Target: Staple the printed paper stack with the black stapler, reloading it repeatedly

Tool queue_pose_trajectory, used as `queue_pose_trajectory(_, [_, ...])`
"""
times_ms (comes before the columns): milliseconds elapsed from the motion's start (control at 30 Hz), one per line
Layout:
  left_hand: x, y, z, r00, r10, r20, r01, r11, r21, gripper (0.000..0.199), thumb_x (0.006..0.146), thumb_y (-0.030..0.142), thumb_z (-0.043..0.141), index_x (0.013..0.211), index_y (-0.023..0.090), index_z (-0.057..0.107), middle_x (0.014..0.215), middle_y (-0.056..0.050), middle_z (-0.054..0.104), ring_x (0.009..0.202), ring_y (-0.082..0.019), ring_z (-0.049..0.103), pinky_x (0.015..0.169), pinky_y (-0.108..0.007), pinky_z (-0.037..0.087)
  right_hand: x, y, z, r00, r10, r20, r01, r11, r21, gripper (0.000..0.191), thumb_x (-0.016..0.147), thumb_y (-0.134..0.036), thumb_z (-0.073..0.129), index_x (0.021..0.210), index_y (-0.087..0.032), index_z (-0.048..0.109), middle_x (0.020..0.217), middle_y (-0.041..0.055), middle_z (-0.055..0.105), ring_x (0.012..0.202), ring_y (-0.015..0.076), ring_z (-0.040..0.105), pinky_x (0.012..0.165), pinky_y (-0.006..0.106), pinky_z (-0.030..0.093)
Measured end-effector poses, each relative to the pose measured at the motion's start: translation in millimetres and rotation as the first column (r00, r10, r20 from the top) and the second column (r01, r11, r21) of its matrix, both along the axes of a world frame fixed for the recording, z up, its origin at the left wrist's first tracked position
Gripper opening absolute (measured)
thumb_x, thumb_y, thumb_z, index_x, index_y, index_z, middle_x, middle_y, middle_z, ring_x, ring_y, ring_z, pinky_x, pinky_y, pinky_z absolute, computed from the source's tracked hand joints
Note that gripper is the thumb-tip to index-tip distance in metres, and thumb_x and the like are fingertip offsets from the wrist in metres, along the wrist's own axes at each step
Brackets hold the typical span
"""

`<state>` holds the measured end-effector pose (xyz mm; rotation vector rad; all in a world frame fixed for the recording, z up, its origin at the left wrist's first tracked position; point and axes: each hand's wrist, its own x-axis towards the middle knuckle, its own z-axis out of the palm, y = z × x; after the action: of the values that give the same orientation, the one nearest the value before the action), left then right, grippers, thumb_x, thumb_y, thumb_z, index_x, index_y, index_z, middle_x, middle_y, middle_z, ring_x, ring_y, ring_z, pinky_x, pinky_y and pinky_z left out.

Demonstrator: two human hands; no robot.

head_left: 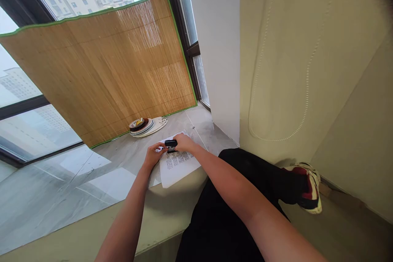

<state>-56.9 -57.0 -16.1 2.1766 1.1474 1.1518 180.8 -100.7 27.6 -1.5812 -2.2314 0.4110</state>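
The right hand (183,142) is closed around the black device (171,143) over the sheet (179,170) on the sill (129,153), the left hand (153,154) beside it, seemingly steadying, its grip unclear.

bright daylight through the window (39,131)

Between the fingers (179,139), a glossy, plastic-like finish is shown by the black tool (171,143). Matt paper (176,175) is seen beneath them, on a smooth, faintly shiny surface (129,154). Beyond them, glossy plates (157,124) are backed by a ribbed, wood-like mat (116,73).
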Motion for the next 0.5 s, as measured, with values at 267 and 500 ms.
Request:
queue_pose_trajectory(267, [-1.2, -0.6, -0.6, 1.0, -0.023, 0.018, 0.023, 0.999, 0.023, 0.021, 0.077, 0.047, 0.087, 0.085, 0.027, 0.088, 0.09, -0.007, 0.085, 0.083, -0.026, 0.075, 0.081, -0.038, 0.058, 8.5, 9.4, 4.7, 0.999, 0.026, -0.046, -0.027, 0.999, -0.019, 0.042, 0.077, -0.024, 0.09, 0.119, -0.02, 0.086, 0.113, 0.0092, 0.086, 0.102, 0.025, 0.08, 0.071, 0.022, 0.052])
queue_pose_trajectory(500, [0.1, -6.1, 3.5, 0.997, -0.079, 0.017, 0.079, 0.997, 0.025, 0.021, 0.085, 0.047, 0.083, 0.089, 0.027, 0.088, 0.098, -0.009, 0.086, 0.094, -0.029, 0.078, 0.092, -0.043, 0.06, 35.9, 18.7, 15.5, 0.997, 0.048, -0.057, -0.049, 0.999, -0.022, 0.035, 0.075, -0.022, 0.092, 0.11, -0.02, 0.089, 0.1, 0.0052, 0.086, 0.092, 0.0217, 0.077, 0.066, 0.022, 0.047])
